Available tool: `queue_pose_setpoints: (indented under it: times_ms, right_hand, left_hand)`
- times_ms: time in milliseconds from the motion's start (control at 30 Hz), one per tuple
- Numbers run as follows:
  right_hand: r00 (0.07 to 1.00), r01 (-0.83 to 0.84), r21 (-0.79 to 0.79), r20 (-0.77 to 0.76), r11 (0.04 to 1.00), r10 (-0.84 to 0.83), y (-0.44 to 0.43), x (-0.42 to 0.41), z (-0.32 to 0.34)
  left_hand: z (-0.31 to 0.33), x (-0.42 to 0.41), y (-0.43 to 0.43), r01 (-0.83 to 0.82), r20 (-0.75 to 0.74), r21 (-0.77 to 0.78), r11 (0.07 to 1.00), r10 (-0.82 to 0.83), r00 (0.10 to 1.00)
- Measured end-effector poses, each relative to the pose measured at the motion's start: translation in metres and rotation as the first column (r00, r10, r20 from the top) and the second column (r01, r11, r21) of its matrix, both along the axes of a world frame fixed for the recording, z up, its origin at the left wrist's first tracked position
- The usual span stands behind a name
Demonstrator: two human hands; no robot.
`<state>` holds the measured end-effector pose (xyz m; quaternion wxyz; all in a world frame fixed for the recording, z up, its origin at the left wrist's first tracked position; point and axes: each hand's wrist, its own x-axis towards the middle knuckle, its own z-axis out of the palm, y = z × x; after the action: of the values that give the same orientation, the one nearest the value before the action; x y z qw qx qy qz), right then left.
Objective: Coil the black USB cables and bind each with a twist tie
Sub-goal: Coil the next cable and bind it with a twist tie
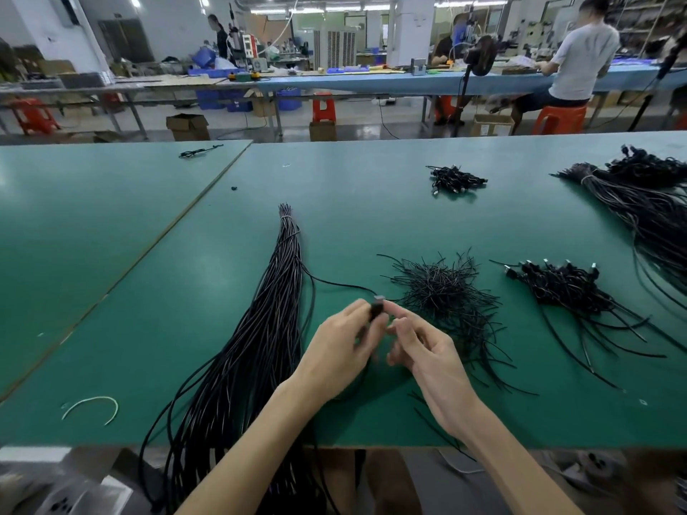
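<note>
A long bundle of black USB cables (260, 328) lies on the green table (111, 236) and hangs over its near edge. One cable leads from the bundle to a black USB plug (377, 308), which my left hand (342, 351) pinches between thumb and fingers. My right hand (423, 351) is just right of the plug, its fingertips touching it; whether it grips is unclear. A heap of black twist ties (446, 291) lies right of my hands. Coiled, bound cables (561, 288) sit further right.
A small pile of coiled cables (455, 179) lies at the back, and a large cable bundle (647, 206) at the far right. A white tie (93, 407) lies near the front left edge. Other people work at benches beyond the table.
</note>
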<state>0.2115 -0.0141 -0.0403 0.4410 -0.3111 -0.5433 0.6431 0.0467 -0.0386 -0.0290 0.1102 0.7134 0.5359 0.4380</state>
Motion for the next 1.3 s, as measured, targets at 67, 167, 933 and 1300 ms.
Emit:
queue_pose_setpoints:
  times_ms: [67, 167, 933, 1300]
  right_hand:
    - [0.994, -0.002, 0.046, 0.107, 0.999, -0.003, 0.0, -0.001, -0.001]
    - [0.968, -0.069, 0.148, 0.247, 0.986, 0.031, 0.0, -0.001, -0.002]
    - [0.7, -0.483, 0.333, 0.703, 0.81, 0.128, -0.01, -0.012, 0.003]
    - [0.709, -0.426, 0.246, 0.689, 0.871, 0.152, -0.011, -0.009, 0.003]
  left_hand:
    - [0.002, -0.006, 0.004, 0.082, 0.396, -0.115, 0.99, -0.03, 0.918]
    - [0.009, -0.016, 0.005, 0.299, 0.759, -0.141, 0.944, -0.091, 0.644]
    - [0.025, -0.028, -0.009, 0.659, 0.977, -0.075, 0.748, -0.076, 0.198]
    - [0.017, -0.029, -0.003, 0.64, 0.942, -0.098, 0.762, -0.136, 0.306]
